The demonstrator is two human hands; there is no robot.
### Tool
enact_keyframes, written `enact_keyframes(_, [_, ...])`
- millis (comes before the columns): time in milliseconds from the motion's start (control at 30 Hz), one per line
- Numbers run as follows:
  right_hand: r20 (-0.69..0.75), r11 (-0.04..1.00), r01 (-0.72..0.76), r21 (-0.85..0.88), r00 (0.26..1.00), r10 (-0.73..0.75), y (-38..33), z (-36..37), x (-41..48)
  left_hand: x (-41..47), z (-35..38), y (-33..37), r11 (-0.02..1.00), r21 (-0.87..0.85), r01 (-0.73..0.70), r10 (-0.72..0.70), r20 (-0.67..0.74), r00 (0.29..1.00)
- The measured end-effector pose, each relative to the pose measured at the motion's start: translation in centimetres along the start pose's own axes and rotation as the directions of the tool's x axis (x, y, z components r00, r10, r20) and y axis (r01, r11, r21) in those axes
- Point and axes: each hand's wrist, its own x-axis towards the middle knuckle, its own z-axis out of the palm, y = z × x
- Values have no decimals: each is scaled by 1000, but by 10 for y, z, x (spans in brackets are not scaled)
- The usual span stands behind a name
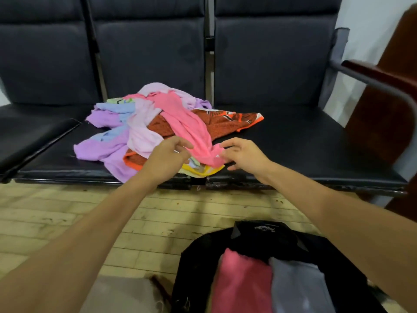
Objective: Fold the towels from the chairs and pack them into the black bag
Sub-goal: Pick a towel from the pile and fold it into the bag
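Nearest the camera, we found the black bag [259, 240] lying open on the tiled floor [67, 213]. A folded pink towel [241, 283] and a folded grey towel [297, 288] sat side by side inside it.

Beyond the bag, both arms reached to the front edge of the chair seat [304, 150]. The left hand [168, 158] and right hand [242, 154] met at the near end of a loose pink towel [182, 118]. The fingers of each hand were narrowed to a pinch on the bunched cloth. The right-hand grip was the less distinct of the two.

In our judgement the step in hand was lifting this towel clear for folding. We would advise that the fingers find two true corners rather than a gathered wad. The hands should then draw apart to spread the cloth before the first fold, raising it slowly so it does not drag its neighbours off the seat.

The towel trailed away from the fingers over the pile [140, 132], crossing a rust-patterned towel [225, 123] with a purple towel [106, 150] to its left. Behind stood the dark backrests [270, 59].
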Motion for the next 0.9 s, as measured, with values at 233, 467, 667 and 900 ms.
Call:
enact_keyframes(233, [29, 934, 98, -344, 995, -94, 6, 42, 41, -6, -22, -24, 996, 37, 86, -81, -108, 991])
enact_keyframes(467, [16, 869, 125, -478, 991, -134, 7, 53, 50, -5, -21, -23, 989, -66, 134, -140, -110, 984])
enact_keyframes(667, [-161, 990, 127, -65, 977, -136, -10, 30, 41, 7, 8, 11, 979, -153, 137, -145, -38, 989])
enact_keyframes(900, [-249, 919, 199, 341, 962, -116, -25, -32, 26, 22, 48, 51, 803, -532, 268, -298, 30, 954])
